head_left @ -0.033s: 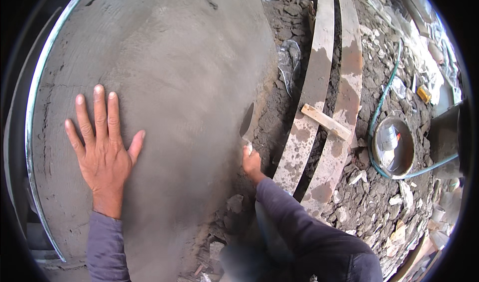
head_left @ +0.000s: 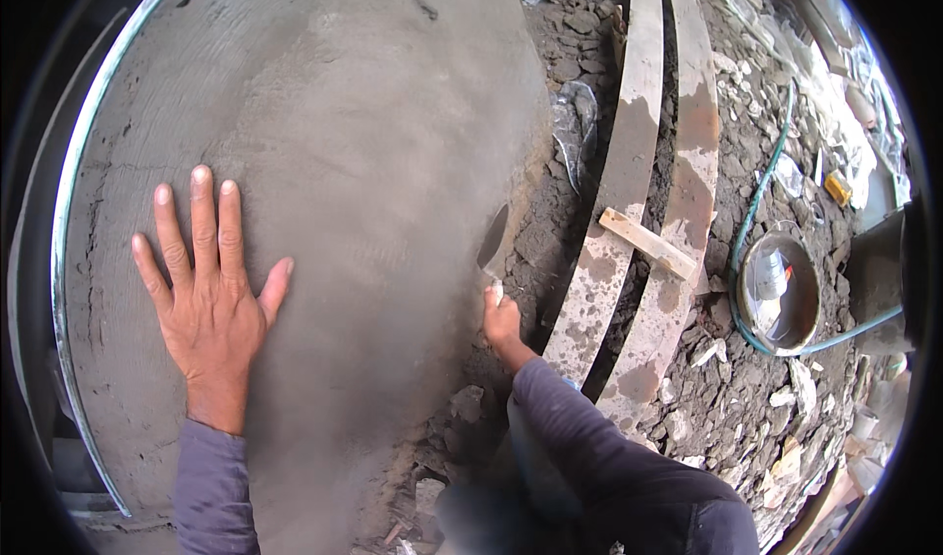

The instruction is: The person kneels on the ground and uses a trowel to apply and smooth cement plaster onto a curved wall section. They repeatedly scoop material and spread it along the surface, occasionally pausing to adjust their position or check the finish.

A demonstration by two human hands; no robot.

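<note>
My left hand [head_left: 213, 305] lies flat with fingers spread on a wide grey surface of smoothed mortar [head_left: 344, 162]. Nothing is in that hand. At the surface's right edge, my right hand [head_left: 504, 321] is closed around the pale handle of a trowel [head_left: 494, 241]. The trowel's dark blade points away from me and sits against the lower edge of the mortar, beside the rubble. How much of the blade touches the mortar I cannot tell. The middle and lower part of the surface look blurred.
Two long mortar-stained planks [head_left: 609, 231] run along the right, with a short wooden piece [head_left: 648, 244] across them. Beyond lie broken soil and stones [head_left: 727, 398], a round bucket [head_left: 810, 295] with things inside, and a green hose [head_left: 756, 206]. A pale curved strip [head_left: 67, 192] edges the mortar on the left.
The whole scene sits slightly further right in the picture. Both hands keep practically the same places on the mortar and the trowel.
</note>
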